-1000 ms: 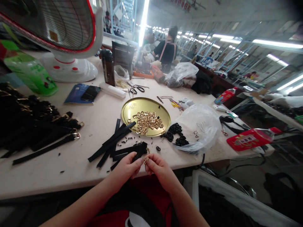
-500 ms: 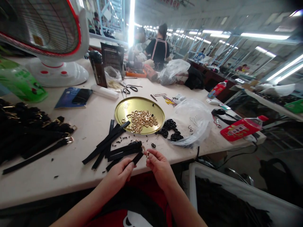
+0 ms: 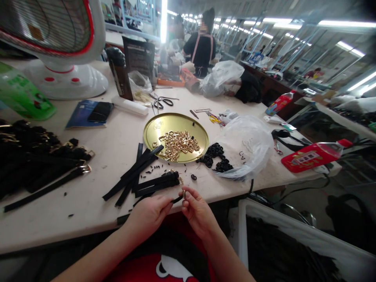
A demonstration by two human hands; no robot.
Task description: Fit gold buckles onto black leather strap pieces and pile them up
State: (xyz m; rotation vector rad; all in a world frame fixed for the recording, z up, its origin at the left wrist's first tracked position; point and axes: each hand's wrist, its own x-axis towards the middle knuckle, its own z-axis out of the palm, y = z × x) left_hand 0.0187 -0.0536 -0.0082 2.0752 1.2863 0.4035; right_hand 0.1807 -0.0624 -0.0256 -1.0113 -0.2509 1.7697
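Observation:
My left hand (image 3: 154, 211) is closed on a black strap (image 3: 177, 199) near the table's front edge. Between the thumb and fingers of my right hand (image 3: 197, 209) is a small gold buckle (image 3: 184, 193), with the strap's end meeting it; whether the strap passes through cannot be made out. Just beyond lies a bundle of black straps (image 3: 158, 185) with gold buckles at one end. More black straps (image 3: 132, 172) lie crossed to the left. A round gold tray (image 3: 149, 129) holds a heap of gold buckles (image 3: 179, 145).
Black rings (image 3: 217, 156) spill from a clear plastic bag (image 3: 249, 145). Finished-looking buckled straps (image 3: 38, 160) pile up at left beside a fan (image 3: 67, 82). Scissors (image 3: 163, 102) lie behind the tray. A red bottle (image 3: 314, 156) is at right, above a white bin (image 3: 242, 227). A person (image 3: 202, 47) stands beyond.
The strap in my left hand has moved right, and its end now meets the buckle in my right hand. The view has shifted slightly.

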